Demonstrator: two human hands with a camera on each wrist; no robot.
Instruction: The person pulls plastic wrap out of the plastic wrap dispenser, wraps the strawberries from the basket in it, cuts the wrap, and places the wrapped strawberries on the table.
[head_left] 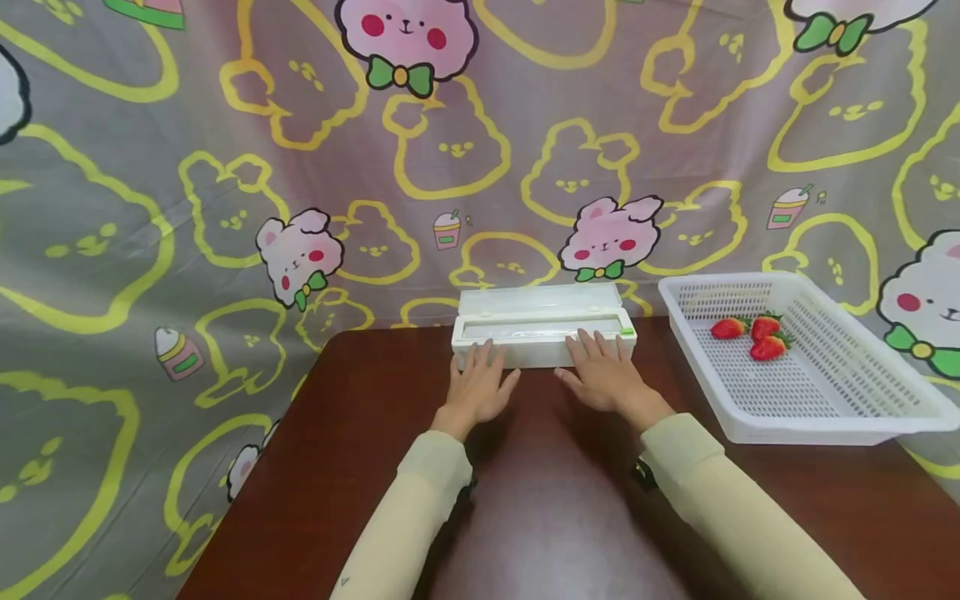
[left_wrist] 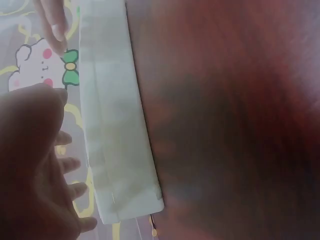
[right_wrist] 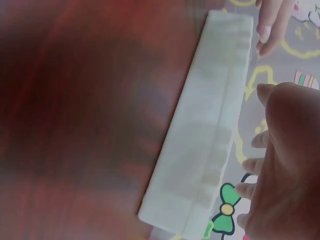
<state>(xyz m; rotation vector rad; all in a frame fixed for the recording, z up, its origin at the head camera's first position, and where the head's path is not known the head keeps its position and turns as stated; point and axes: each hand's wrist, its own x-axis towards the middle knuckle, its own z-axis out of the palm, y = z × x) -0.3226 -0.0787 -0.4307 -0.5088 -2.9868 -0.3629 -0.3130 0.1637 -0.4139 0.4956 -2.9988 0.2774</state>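
A long white cling film dispenser (head_left: 532, 357) lies crosswise at the table's far edge, its lid (head_left: 540, 297) raised toward the back. Clear film shows in its slot, and a small green slider (head_left: 627, 332) sits at the right end. My left hand (head_left: 477, 387) reaches to the left part of its front, fingers straight and spread. Toward the right end, my right hand (head_left: 606, 375) has its extended fingertips over the front edge. Both wrist views show the dispenser's smooth front wall (left_wrist: 117, 115) beside the outstretched fingers. Neither hand grips anything.
A white perforated plastic basket (head_left: 738, 429) stands to the right with several red strawberries (head_left: 768, 347) at its back left. The dark brown table (head_left: 360, 433) ends at a patterned curtain (head_left: 420, 292) behind the dispenser.
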